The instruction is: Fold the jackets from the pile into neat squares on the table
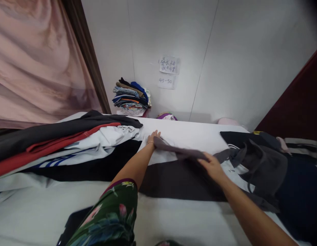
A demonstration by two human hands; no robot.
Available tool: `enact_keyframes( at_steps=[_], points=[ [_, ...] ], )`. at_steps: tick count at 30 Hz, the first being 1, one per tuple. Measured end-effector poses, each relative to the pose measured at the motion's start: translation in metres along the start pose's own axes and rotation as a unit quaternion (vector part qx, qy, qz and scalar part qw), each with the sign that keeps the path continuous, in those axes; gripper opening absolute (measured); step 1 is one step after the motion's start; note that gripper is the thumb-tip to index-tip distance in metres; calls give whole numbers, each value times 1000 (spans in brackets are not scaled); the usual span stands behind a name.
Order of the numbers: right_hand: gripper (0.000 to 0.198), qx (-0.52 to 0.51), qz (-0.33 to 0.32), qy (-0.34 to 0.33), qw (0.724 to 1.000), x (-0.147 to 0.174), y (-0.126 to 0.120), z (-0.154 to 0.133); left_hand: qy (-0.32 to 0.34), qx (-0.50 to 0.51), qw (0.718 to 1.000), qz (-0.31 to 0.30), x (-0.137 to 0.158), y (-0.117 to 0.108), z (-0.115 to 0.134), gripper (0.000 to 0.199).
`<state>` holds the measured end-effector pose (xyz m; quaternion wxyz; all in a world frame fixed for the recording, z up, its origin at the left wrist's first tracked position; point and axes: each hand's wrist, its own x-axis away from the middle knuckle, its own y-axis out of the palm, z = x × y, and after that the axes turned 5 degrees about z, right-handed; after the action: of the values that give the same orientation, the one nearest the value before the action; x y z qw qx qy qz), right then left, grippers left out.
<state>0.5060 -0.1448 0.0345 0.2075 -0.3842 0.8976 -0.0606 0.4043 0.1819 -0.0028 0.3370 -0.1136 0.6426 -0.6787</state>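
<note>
A dark grey hooded garment (184, 181) lies across the white surface in front of me, its hood (262, 160) bunched at the right with a white inner patch showing. My right hand (212, 166) pinches a strip of the grey cloth, likely a sleeve, which is raised and slightly blurred. Farther off, my left hand (153, 137) rests with its fingers stretched out on white cloth. The left end of the lifted strip meets this hand near the wrist, and whether the palm presses on it is hidden.
Several garments lie in a layered heap (71, 143) on the left. A folded stack of clothes (131, 97) stands by the wall, under handwritten paper signs (168, 71). Dark clothes (299, 191) lie at the right. A pink curtain (43, 61) hangs at the left.
</note>
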Motion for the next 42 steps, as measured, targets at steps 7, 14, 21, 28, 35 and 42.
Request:
enact_keyframes(
  at_steps=[7,14,21,28,35,42],
  points=[
    [35,-252,219,58,941,-41,-63,-12,33,-62,996,-58,-24,-7,-4,44],
    [21,-294,261,68,917,-43,-100,-15,109,-89,990,-5,-25,-61,-16,23],
    [15,-268,329,142,894,2,-131,3,277,-37,957,-83,81,-75,-13,16],
    [26,-127,186,201,954,62,-128,30,238,-86,963,-94,131,-61,-7,24],
    [22,-110,238,176,949,81,-126,33,196,-79,974,-83,141,-66,-1,26],
    [26,-159,282,165,932,56,-114,26,134,-70,984,-93,124,-66,6,31]
  ],
)
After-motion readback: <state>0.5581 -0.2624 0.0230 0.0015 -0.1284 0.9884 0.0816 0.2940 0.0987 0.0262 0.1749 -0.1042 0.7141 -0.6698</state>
